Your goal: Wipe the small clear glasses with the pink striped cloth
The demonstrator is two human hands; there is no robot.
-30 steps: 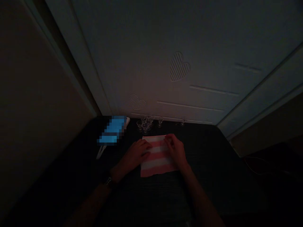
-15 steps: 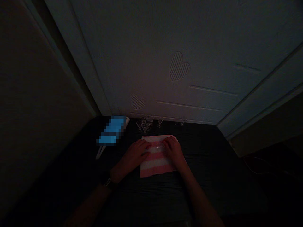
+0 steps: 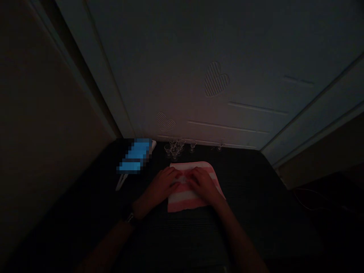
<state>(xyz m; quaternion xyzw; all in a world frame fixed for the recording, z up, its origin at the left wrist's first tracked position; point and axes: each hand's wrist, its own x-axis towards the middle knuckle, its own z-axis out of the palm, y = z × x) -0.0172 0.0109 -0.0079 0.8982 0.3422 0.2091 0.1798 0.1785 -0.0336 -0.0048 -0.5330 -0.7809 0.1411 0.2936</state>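
Note:
A pink and white striped cloth (image 3: 184, 196) lies flat on the dark table, in dim light. My left hand (image 3: 165, 183), with a dark watch at the wrist, rests at the cloth's left side, its fingers curved over the edge. From the right, my right hand (image 3: 202, 183) reaches over the middle of the cloth with bent fingers. A small clear item, too dim to make out, shows between the two hands on the cloth. The fingertips of both hands are close to it, and whether either grips it is hidden.
Several small stemmed glasses (image 3: 174, 148) stand behind the cloth, with one more glass (image 3: 192, 146) beside them and another (image 3: 220, 145) farther right. A blurred blue-and-white object (image 3: 133, 156) lies at the back left. Behind the table (image 3: 250, 178) rises a pale wall (image 3: 170, 76).
My right hand has moved left across the cloth, closer to my left hand. More of the cloth's right side shows. My left hand is nearly unmoved.

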